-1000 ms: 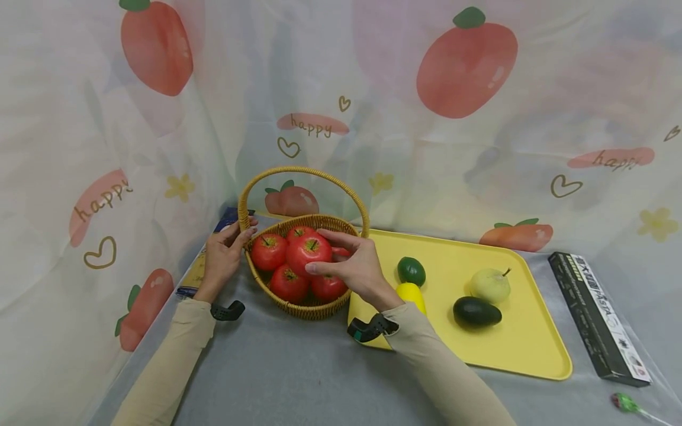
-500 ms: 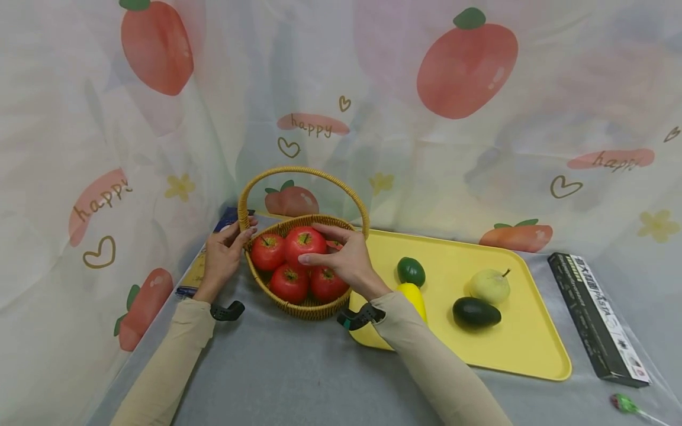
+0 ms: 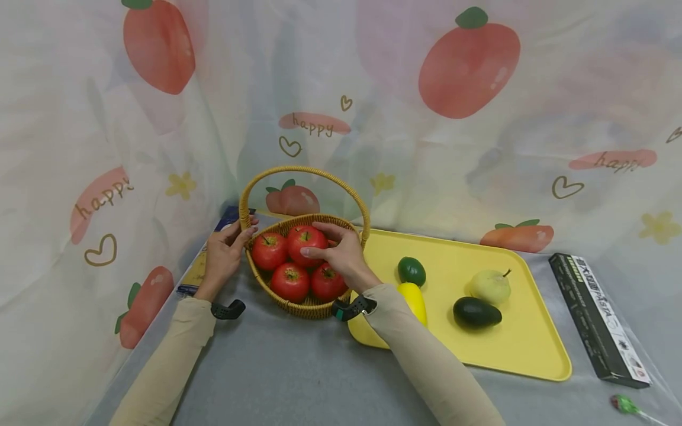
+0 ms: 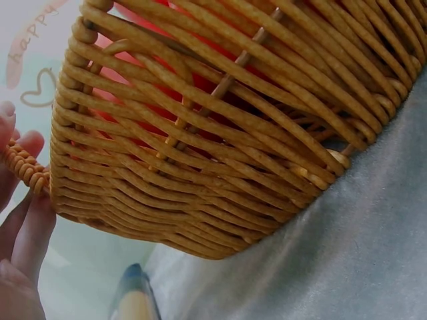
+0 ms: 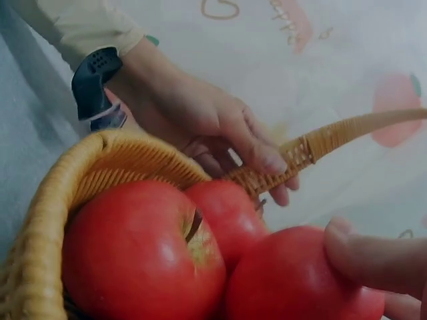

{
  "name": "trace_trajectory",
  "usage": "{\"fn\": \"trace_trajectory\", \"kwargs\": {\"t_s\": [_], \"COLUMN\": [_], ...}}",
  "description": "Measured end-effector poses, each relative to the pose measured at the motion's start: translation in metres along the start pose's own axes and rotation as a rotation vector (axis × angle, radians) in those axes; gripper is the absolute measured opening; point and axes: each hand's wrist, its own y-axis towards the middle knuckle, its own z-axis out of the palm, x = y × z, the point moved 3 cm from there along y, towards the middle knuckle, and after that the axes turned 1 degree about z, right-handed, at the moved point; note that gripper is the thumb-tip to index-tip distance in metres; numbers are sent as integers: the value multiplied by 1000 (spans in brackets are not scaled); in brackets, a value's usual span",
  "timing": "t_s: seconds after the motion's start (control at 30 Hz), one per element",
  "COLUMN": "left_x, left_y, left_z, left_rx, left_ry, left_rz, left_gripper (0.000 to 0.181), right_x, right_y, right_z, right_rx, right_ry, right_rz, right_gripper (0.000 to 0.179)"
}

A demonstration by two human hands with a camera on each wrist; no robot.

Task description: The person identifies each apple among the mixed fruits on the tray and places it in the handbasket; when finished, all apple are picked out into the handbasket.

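A wicker basket (image 3: pixel 303 310) with a tall arched handle stands on the grey cloth, holding several red apples with short stems. My left hand (image 3: pixel 222 260) grips the base of the handle on the left side; in the left wrist view its fingers (image 4: pixel 33 227) curl round the handle beside the woven wall. With thumb and fingers, my right hand (image 3: pixel 348 255) holds a red apple (image 3: pixel 305 239) in the back part of the basket. That apple lies against its neighbours, such as the front apple (image 3: pixel 290 282). Part of another apple behind my right hand is hidden.
To the right lies a yellow tray (image 3: pixel 511 349) bearing a dark green avocado (image 3: pixel 476 312), a pale green pear (image 3: pixel 489 286), a small green fruit (image 3: pixel 411 271) and a yellow fruit (image 3: pixel 412 300). Beyond it are a black box (image 3: pixel 597 319) and a lollipop (image 3: pixel 624 404). A printed curtain hangs behind.
My right hand has moved left and down with the red apple, which now sits lower among the other apples. The left hand stays on the handle.
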Motion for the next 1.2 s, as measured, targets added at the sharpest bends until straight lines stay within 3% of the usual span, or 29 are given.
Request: {"fn": "trace_trajectory", "kwargs": {"t_s": [0.3,0.83,1.2], "left_x": [2,-2,1], "left_y": [2,-1,-2], "left_z": [-1,1,2], "left_rx": [0,12,11], "left_ry": [2,-25,-23], "left_rz": [6,24,37], "left_gripper": [35,34,32], "right_x": [-5,-14,-11], "right_y": [1,-5,-8], "right_z": [0,-3,-3], "right_rx": [18,140,128], "right_ry": [-52,-94,-180], "right_rz": [-39,-98,-147], "right_gripper": [64,61,59]}}
